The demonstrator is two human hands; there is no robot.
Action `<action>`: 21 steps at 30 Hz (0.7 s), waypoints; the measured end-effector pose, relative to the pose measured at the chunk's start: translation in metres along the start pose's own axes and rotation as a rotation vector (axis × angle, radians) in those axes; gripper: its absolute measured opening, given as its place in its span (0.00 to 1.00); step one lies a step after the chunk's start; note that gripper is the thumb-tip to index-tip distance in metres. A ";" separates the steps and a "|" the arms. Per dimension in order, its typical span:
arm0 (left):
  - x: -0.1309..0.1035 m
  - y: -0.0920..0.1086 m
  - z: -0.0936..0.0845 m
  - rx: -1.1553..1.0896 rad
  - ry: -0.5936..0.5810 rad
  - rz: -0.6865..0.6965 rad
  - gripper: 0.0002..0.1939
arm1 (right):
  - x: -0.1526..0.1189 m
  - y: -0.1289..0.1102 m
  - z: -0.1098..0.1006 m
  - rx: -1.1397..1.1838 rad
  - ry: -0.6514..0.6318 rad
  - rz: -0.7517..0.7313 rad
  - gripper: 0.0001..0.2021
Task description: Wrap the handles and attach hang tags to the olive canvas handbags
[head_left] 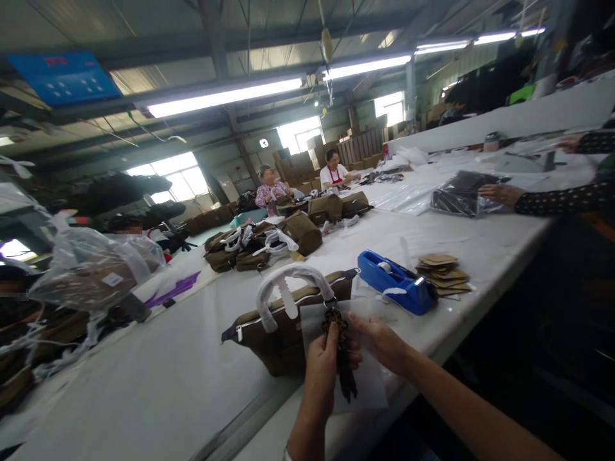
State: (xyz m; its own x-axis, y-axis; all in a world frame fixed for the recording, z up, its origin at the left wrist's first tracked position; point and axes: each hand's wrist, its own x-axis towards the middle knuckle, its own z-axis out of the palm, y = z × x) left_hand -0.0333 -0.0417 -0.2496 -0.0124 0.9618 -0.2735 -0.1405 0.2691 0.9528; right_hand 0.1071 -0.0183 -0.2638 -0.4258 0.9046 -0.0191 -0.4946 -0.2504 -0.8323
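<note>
A brown handbag (pixel 283 336) stands on the white table, its handle (pixel 271 294) wrapped in white padding. From a ring by the handle hangs a dark flower-shaped bag charm (pixel 335 320) with a dark tassel (pixel 346 381). My left hand (pixel 321 362) is closed on the charm, thumb pressed on its front. Behind the charm lies a thin translucent white sheet (pixel 369 378). At the charm's right edge is my right hand (pixel 382 339), its fingers closed and partly behind the charm and sheet; what it pinches is unclear.
Right of the bag sit a blue tape dispenser (pixel 396 282) and a stack of brown cards (pixel 442 274). More brown bags (pixel 293 234) are heaped beyond. At right, a co-worker's hand (pixel 502 194) touches a plastic-wrapped dark item (pixel 461 192). Two people sit at the far side.
</note>
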 end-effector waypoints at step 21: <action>-0.019 -0.008 -0.048 0.400 0.289 0.378 0.30 | 0.006 -0.027 0.004 -0.144 0.102 0.032 0.25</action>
State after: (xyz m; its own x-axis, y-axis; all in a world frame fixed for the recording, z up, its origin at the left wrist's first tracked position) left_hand -0.0791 -0.0648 -0.2580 -0.2644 0.9568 0.1210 0.3071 -0.0354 0.9510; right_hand 0.1151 -0.0077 -0.2392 -0.3571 0.9290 -0.0970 -0.3653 -0.2345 -0.9009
